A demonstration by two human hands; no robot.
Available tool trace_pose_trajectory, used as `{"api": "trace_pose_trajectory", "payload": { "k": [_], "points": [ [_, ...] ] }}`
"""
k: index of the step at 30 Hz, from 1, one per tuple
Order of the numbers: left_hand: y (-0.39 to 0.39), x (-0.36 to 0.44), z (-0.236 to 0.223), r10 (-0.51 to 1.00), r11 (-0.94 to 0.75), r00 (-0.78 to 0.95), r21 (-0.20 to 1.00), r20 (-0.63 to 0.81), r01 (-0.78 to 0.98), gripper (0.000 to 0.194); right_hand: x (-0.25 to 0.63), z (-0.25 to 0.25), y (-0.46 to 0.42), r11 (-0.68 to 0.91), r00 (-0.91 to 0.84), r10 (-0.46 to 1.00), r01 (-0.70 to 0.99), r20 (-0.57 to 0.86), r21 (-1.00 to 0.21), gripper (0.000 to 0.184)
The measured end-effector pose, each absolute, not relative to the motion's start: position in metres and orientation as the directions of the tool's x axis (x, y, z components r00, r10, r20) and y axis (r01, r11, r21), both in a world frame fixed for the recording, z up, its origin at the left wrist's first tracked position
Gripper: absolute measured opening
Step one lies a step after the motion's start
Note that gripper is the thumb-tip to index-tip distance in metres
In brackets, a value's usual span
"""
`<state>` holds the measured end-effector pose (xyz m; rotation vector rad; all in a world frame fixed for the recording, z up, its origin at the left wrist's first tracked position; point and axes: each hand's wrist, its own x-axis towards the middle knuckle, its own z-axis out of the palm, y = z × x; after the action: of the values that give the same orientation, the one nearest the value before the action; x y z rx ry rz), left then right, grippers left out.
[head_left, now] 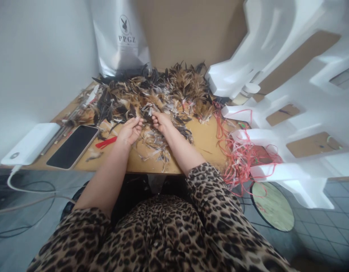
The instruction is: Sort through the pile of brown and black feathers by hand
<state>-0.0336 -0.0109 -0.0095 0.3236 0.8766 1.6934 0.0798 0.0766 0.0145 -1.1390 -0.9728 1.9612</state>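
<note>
- Pale wall on the left and a brown panel [191,34] at 12 o'clock close in a yellowish-brown desk [209,139]; clock directions run from the middle of the head view.
- Left hand [131,130], toward 9 o'clock: palm turned partly up, fingers half curled, thumb near the forefinger, at the near edge of the feathers; whether anything is between the fingertips I cannot tell.
- Right hand [160,121], just off the middle toward 10 o'clock: fingers folded in, thumb and forefinger pinched on a small whitish tuft [150,112]. The two hands are near each other but apart.
- Feathers [185,81], brown, black and tan, heap up from 10 to 1 o'clock beyond the hands; looser, paler ones lie beneath and between the forearms.
- Silver bag [120,41] at 11 o'clock, upright behind the heap.
- Red strip [106,142] at 9 o'clock, just beside the left forearm; farther out that way, a dark-screened phone [73,146], then a white box-shaped device [31,143] with a cable.
- Pink strings [245,158] tangled between 3 and 4 o'clock, partly over white foam pieces [282,71] that reach up to 1 o'clock.
- Round greenish disc [273,206] at 4 o'clock, below desk level.
</note>
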Motion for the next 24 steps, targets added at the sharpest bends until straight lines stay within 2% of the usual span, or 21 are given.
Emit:
{"api": "trace_pose_trajectory", "payload": {
  "k": [3, 6, 11, 15, 19, 24],
  "points": [
    [-0.01, -0.034, -0.011, 0.919, -0.079, -0.329, 0.716, -0.218, -0.694, 0.009, 0.082, 0.016, 0.075, -0.515, -0.444, 0.809, -0.22, -0.385, -0.828, 0.02],
    [-0.009, -0.033, -0.012, 0.917, -0.077, -0.34, 0.744, -0.208, -0.664, 0.009, 0.087, 0.013, 0.07, -0.445, -0.49, 0.82, -0.218, -0.297, -0.868, 0.022],
    [-0.011, -0.029, -0.011, 0.916, -0.069, -0.346, 0.767, -0.205, -0.638, 0.013, 0.094, 0.009, 0.056, -0.156, -0.476, 0.878, -0.184, -0.051, -0.97, 0.016],
    [-0.012, -0.025, -0.009, 0.916, -0.067, -0.349, 0.78, -0.2, -0.623, 0.012, 0.093, 0.006, 0.049, 0.016, -0.466, 0.881, -0.153, 0.086, -0.988, 0.014],
    [-0.011, -0.024, -0.01, 0.917, -0.071, -0.352, 0.794, -0.186, -0.604, 0.009, 0.09, 0.001, 0.047, 0.071, -0.479, 0.869, -0.123, 0.122, -0.99, 0.013],
    [-0.011, -0.024, -0.012, 0.924, -0.089, -0.356, 0.825, -0.141, -0.559, 0.006, 0.089, 0.004, 0.044, 0.036, -0.494, 0.866, -0.102, 0.082, -0.994, 0.012]
  ]
}}
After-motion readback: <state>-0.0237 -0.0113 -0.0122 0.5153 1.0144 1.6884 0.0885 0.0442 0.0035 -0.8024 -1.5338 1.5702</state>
